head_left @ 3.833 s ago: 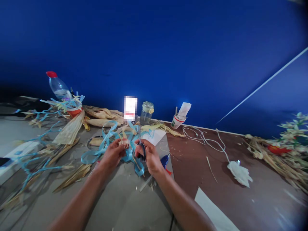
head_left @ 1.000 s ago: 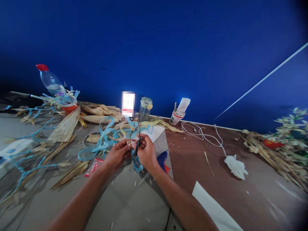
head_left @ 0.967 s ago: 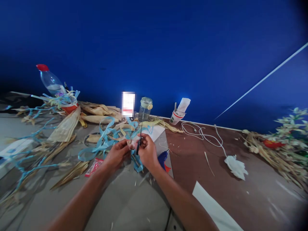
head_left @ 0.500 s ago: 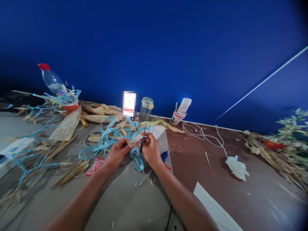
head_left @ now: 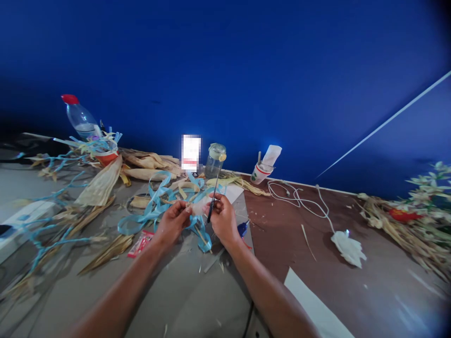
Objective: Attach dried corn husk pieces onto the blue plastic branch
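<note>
In the head view, my left hand (head_left: pixel 175 219) is closed, its thumb and fingers pinching one end of a thin, pale, translucent piece of corn husk (head_left: pixel 199 206). The piece stretches across to my right hand (head_left: pixel 222 217), whose fingertips are at its other end. That hand is also closed round a slim dark tool (head_left: pixel 212 209) with a long thin shaft pointing up; its exact kind does not show. Light-blue ribbon (head_left: pixel 157 206) lies in loops behind and under both hands. A blue-handled tool (head_left: pixel 242 228) rests beside my right wrist.
Dried husks (head_left: pixel 151 162), a clear jar (head_left: pixel 215 162) and a tilted cup (head_left: pixel 260 172) line the blue wall. A red-capped bottle (head_left: pixel 80 117) stands left. White cable (head_left: pixel 299 199), white paper (head_left: pixel 310 305) and a dried-flower bundle (head_left: pixel 394 230) lie right. A red packet (head_left: pixel 141 244) is near my left forearm.
My hands have drawn slightly apart, so more of the pale husk piece shows between them. The dark tool has shifted a little right with my right hand.
</note>
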Demonstrator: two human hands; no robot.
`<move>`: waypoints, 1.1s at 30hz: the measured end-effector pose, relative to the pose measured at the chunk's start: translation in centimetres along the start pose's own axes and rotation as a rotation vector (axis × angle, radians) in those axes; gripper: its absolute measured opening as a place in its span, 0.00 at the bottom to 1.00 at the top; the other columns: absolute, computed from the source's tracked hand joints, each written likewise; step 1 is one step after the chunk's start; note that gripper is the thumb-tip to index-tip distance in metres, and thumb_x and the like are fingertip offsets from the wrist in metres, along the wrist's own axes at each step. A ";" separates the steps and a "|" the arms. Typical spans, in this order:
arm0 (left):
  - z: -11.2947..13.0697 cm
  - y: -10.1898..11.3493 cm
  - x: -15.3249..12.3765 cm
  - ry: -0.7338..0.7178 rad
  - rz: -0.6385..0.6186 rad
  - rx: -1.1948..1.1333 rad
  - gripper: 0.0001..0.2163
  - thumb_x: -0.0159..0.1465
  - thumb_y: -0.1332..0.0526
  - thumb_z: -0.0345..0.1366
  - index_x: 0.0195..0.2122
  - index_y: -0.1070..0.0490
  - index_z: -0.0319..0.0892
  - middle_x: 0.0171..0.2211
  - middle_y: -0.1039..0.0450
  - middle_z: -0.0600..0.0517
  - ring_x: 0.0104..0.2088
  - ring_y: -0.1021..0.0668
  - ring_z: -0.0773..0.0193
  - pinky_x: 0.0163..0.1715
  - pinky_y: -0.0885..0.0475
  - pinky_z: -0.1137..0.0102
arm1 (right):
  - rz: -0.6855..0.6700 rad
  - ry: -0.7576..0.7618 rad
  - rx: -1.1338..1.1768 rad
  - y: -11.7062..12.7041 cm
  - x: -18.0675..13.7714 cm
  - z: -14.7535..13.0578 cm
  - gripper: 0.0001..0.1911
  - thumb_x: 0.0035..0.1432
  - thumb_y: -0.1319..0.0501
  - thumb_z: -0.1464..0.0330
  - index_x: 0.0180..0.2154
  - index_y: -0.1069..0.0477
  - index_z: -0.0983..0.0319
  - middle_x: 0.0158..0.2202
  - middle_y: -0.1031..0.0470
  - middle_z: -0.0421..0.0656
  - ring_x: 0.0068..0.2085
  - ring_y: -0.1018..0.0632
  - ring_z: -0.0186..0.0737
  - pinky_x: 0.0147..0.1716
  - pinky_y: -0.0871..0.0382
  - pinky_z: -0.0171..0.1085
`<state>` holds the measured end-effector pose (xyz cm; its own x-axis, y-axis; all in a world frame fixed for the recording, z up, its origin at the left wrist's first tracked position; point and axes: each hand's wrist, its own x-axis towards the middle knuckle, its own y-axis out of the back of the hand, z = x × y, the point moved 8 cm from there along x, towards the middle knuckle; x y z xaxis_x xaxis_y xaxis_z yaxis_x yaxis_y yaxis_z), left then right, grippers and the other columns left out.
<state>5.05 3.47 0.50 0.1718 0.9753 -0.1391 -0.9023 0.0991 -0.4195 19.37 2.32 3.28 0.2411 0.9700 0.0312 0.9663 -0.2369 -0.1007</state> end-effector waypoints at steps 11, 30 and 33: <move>-0.1 0.4 0.3 -0.032 -0.028 0.038 0.15 0.49 0.30 0.42 0.25 0.35 0.40 0.18 0.39 0.60 0.16 0.39 0.76 0.17 0.44 0.78 | 0.040 -0.006 0.060 0.8 0.3 0.0 0.22 0.41 0.35 0.66 0.41 0.36 0.60 0.28 0.27 0.38 0.28 0.26 0.35 0.28 0.33 0.33; -0.2 0.2 0.1 0.000 -0.040 0.016 0.15 0.48 0.29 0.41 0.26 0.34 0.39 0.20 0.36 0.59 0.18 0.35 0.75 0.18 0.41 0.79 | 0.061 -0.136 0.208 0.6 0.2 0.7 0.22 0.36 0.34 0.69 0.38 0.34 0.60 0.24 0.28 0.34 0.25 0.27 0.33 0.27 0.35 0.32; 0.3 0.4 0.1 -0.012 0.007 -0.013 0.16 0.46 0.28 0.41 0.25 0.34 0.40 0.19 0.36 0.59 0.18 0.35 0.75 0.18 0.40 0.79 | 0.116 -0.093 0.204 1.3 0.4 0.5 0.21 0.37 0.35 0.69 0.38 0.34 0.60 0.24 0.28 0.34 0.26 0.27 0.33 0.27 0.35 0.32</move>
<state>4.57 3.62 0.59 0.1603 0.9783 -0.1316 -0.8983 0.0893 -0.4302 20.66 2.44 2.64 0.3307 0.9401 -0.0825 0.8923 -0.3400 -0.2971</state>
